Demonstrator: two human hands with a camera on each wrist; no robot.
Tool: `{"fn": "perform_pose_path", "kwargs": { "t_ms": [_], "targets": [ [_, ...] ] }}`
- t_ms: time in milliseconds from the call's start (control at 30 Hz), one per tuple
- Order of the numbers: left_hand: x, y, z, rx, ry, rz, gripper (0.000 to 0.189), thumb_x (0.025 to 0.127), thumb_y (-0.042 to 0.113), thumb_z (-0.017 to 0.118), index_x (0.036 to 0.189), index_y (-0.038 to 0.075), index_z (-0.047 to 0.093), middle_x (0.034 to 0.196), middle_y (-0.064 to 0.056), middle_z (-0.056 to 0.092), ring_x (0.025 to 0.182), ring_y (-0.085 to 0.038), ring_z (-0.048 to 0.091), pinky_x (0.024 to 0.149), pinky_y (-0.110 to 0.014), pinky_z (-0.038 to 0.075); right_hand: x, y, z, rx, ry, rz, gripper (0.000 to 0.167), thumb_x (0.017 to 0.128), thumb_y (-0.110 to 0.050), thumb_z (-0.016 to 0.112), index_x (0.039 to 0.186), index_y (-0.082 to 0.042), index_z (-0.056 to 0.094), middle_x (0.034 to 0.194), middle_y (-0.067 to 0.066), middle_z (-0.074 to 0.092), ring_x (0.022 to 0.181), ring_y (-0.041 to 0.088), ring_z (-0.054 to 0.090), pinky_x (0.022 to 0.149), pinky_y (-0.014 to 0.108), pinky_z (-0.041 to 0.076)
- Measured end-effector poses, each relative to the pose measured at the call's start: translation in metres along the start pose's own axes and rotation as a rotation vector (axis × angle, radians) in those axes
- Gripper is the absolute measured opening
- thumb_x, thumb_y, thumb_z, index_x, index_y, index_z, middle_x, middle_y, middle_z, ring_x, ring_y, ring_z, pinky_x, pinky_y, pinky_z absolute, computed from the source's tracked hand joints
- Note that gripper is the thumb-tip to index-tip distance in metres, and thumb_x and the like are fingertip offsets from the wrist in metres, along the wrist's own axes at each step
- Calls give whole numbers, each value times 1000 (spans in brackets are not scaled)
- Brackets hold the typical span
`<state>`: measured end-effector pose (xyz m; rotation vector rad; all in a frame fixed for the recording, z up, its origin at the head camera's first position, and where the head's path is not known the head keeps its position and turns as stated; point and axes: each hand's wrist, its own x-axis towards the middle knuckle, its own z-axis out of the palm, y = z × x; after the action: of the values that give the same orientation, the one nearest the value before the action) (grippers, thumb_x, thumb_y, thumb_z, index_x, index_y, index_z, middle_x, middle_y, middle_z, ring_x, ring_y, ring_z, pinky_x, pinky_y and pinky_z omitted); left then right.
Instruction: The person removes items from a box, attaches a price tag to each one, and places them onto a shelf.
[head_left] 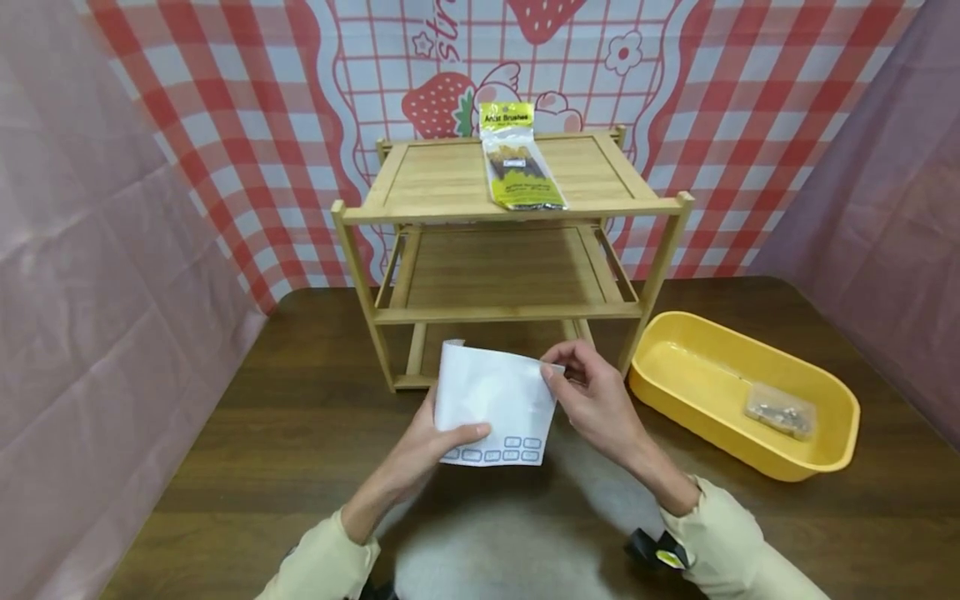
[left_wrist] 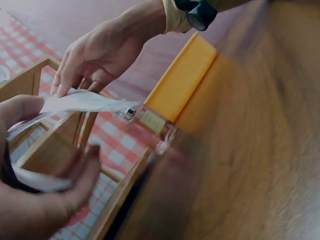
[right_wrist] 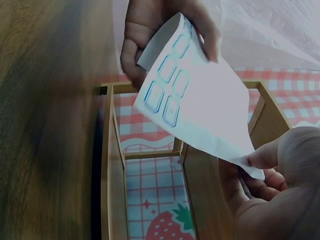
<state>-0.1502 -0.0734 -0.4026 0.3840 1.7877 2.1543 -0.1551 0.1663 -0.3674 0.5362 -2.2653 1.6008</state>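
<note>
A white sheet (head_left: 495,396) printed with rows of blue-outlined boxes, like a sheet of labels, hangs in front of the wooden shelf, its left side bent back in a curl. My left hand (head_left: 411,454) grips it at the left, thumb over the front and fingers behind. At the upper right corner, my right hand (head_left: 600,408) pinches the edge between thumb and fingers. The right wrist view shows the boxes on the sheet (right_wrist: 210,100) and the right thumb (right_wrist: 267,155) on its corner. Seen edge-on in the left wrist view, the sheet (left_wrist: 85,102) spans both hands; that view is partly blurred.
A three-tier wooden shelf (head_left: 510,312) stands on the dark table (head_left: 247,483). On its top tier lies a packet of artist brushes (head_left: 521,167). To the right, a yellow basin (head_left: 697,392) holds a small clear box (head_left: 780,410) with small contents.
</note>
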Motion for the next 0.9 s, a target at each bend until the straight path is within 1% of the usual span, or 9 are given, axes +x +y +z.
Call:
{"fn": "perform_pose_path", "kwargs": {
  "t_ms": [67, 167, 267, 367, 467, 500, 667, 767, 900],
  "targets": [
    [-1, -2, 2, -82, -44, -23, 65, 92, 4, 68, 147, -5, 33, 116, -14, 67, 101, -21, 70, 90, -37, 59, -1, 0, 1, -3, 7, -3, 11, 98, 8, 64, 108, 5, 61, 99, 17, 65, 83, 25, 60, 67, 20, 53],
    [-3, -3, 3, -154, -86, -35, 51, 94, 3, 63, 138, -10, 41, 113, -12, 68, 100, -20, 71, 89, -36, 59, -2, 0, 0, -31, 23, -24, 16, 96, 9, 66, 111, 5, 61, 98, 16, 65, 83, 25, 60, 66, 20, 54],
    [-3, -1, 3, -193, -90, -33, 51, 95, 3, 61, 140, -9, 40, 114, -12, 67, 99, -21, 71, 88, -36, 60, -3, 0, -1, -96, 63, -86, 26, 92, 10, 70, 116, 5, 61, 100, 14, 64, 84, 22, 62, 67, 20, 54],
    [-3, 2, 4, -206, -74, -33, 53, 96, 4, 61, 142, -8, 37, 117, -14, 67, 100, -22, 72, 88, -37, 60, -5, 1, -1, -150, 105, -167, 34, 88, 10, 74, 119, 6, 60, 107, 14, 62, 92, 21, 64, 78, 21, 56],
    [-3, 3, 4, -210, -65, -33, 52, 97, 4, 59, 142, -7, 37, 117, -15, 68, 101, -23, 72, 89, -38, 60, -7, 2, -2, -186, 129, -243, 37, 86, 10, 76, 119, 6, 59, 114, 14, 59, 99, 22, 63, 85, 22, 54],
    [-3, 3, 4, -211, -63, -32, 51, 97, 4, 59, 141, -7, 38, 117, -15, 68, 102, -23, 72, 90, -39, 60, -8, 2, -2, -195, 134, -265, 37, 86, 10, 76, 118, 6, 59, 115, 15, 59, 99, 24, 63, 84, 21, 54],
    [-2, 2, 4, -217, -54, -21, 47, 97, 3, 58, 139, -7, 40, 118, -14, 68, 104, -23, 71, 92, -40, 59, -13, 1, -4, -244, 143, -355, 35, 85, 9, 76, 116, 5, 60, 116, 17, 56, 91, 26, 60, 67, 17, 52],
    [-2, 2, 4, -223, -48, -12, 44, 98, 3, 57, 138, -7, 42, 118, -14, 68, 105, -23, 71, 94, -40, 58, -17, 1, -3, -283, 139, -407, 34, 84, 8, 77, 115, 4, 62, 114, 17, 57, 92, 25, 55, 71, 18, 46],
    [-1, 3, 4, -237, -44, -7, 40, 98, 2, 56, 136, -7, 45, 118, -13, 69, 106, -23, 71, 97, -40, 56, -22, 2, 0, -329, 123, -469, 31, 83, 1, 75, 112, 3, 64, 112, 17, 60, 95, 28, 49, 81, 28, 37]
  ]
}}
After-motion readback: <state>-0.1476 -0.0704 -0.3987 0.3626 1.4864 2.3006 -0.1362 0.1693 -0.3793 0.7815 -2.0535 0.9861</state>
